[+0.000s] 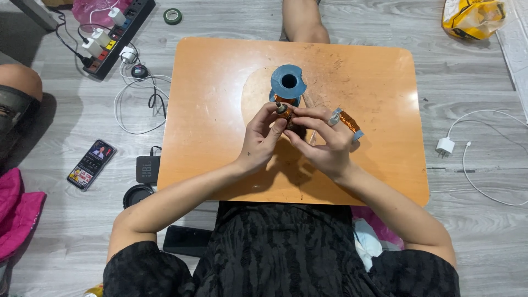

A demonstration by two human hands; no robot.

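I look down on a small orange tabletop (220,165) that sits on a grey wood floor (484,242). Both of my hands meet over the middle of it.

My left hand (261,140) pinches a little coil of copper wire (285,111) between thumb and fingers. The grip is shut tight on it. My right hand (324,144) comes in from the right, and its fingertips touch the same little coil. I cannot tell if that grip is closed on the coil or on a thin wire, because the fingers hide it. A second small copper coil with pale blue ends (347,121) sits on top of my right hand's fingers.

Just past my hands, on the far side, stands a big spool with a blue top and a round hole (289,82). Copper wire shows under its rim.

To do this well, I think I should keep the left hand very still and let only the right fingertips move. The wire looks thin, so I would pull softly and keep it snug, not loose. I would hold the coil low over the tabletop, near the big spool.

On the floor to the left lie a phone (91,163), a power strip with plugs (113,36) and a green tape roll (172,16). On the right lie a white charger with its cable (445,146) and a yellow bag (473,17).
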